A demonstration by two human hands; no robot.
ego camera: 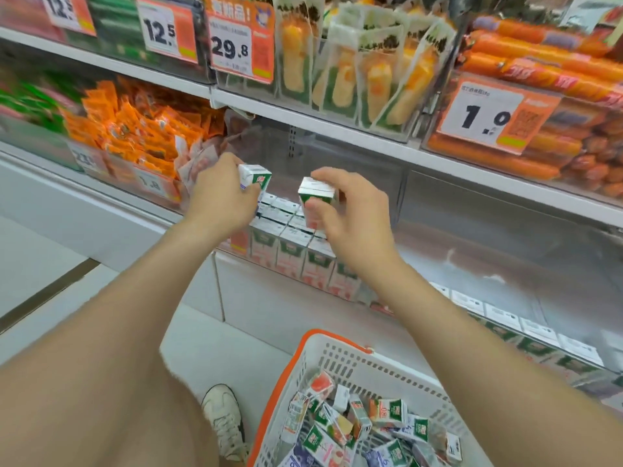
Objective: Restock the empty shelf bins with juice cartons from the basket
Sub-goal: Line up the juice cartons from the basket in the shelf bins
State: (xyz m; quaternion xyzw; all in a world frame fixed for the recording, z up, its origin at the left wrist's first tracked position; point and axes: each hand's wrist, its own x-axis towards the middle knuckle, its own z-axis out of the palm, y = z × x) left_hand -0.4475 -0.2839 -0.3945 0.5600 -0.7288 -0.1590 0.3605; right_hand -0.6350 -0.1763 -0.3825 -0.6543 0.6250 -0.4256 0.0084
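My left hand (219, 197) grips a small green-and-white juice carton (258, 176) above the clear shelf bin (401, 193). My right hand (350, 210) holds a second carton (317, 197) upright beside it. Both cartons hover over rows of cartons standing in the bin (293, 251). Below, a white basket with an orange rim (337, 352) holds several loose cartons (357, 419) lying jumbled.
A neighbouring bin to the right (526, 328) holds a row of cartons. Orange snack packets (135, 126) fill the bin to the left. The shelf above carries bagged snacks (357, 75), sausages (539, 72) and price tags. My shoe (224, 419) is beside the basket.
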